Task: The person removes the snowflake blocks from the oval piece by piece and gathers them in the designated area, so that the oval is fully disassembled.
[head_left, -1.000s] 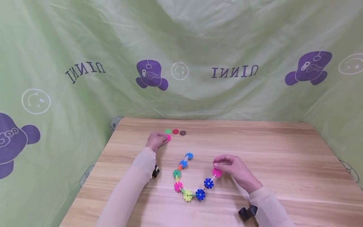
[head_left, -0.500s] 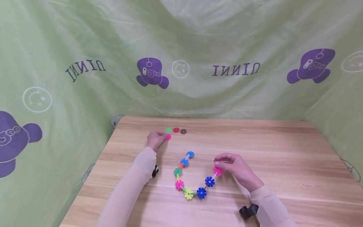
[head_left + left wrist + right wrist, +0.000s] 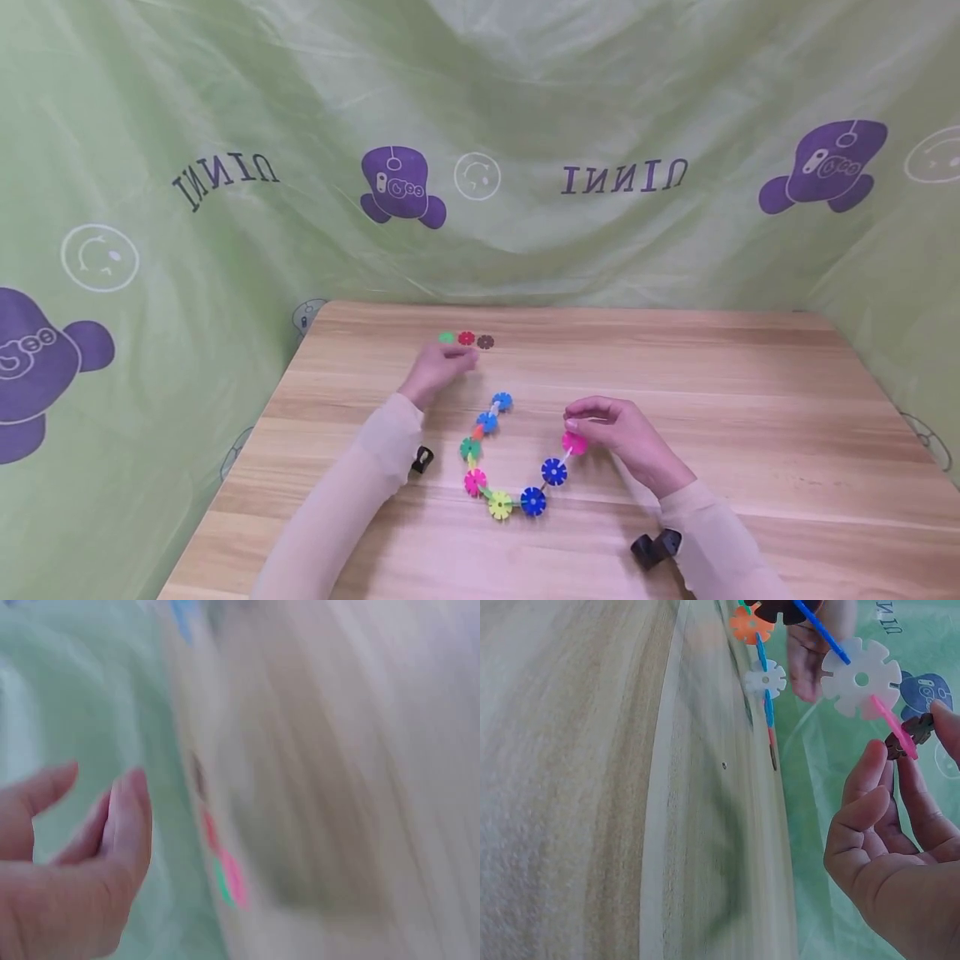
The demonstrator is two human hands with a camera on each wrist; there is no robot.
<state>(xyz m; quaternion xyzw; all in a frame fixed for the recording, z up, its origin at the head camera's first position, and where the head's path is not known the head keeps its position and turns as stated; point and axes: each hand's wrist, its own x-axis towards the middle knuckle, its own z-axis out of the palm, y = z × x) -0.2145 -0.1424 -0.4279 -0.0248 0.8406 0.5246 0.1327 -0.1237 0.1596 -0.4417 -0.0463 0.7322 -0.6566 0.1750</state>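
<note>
My right hand (image 3: 626, 437) pinches a brown notched plastic disc (image 3: 907, 739) at the end of a chain of interlocking discs. In the right wrist view a pink disc (image 3: 894, 726) joins it edge-on, followed by a white disc (image 3: 862, 679). The chain curves in a U past blue discs (image 3: 533, 501) and a yellow disc (image 3: 500, 505) to a light blue disc (image 3: 502, 402). My left hand (image 3: 441, 371), blurred, hovers over the far left table with nothing between its fingers. A loose pink disc (image 3: 235, 877) lies below it, hidden in the head view.
Loose green (image 3: 447, 337), red (image 3: 467, 338) and brown discs (image 3: 486, 342) lie in a row near the table's back edge. Black wrist devices show at the left sleeve (image 3: 360, 475) and right sleeve (image 3: 712, 533). A green printed curtain (image 3: 525, 250) surrounds the wooden table (image 3: 735, 400).
My left hand has let go of the loose pink disc and moved right, toward the chain's light blue end. My right hand keeps its hold with little movement.
</note>
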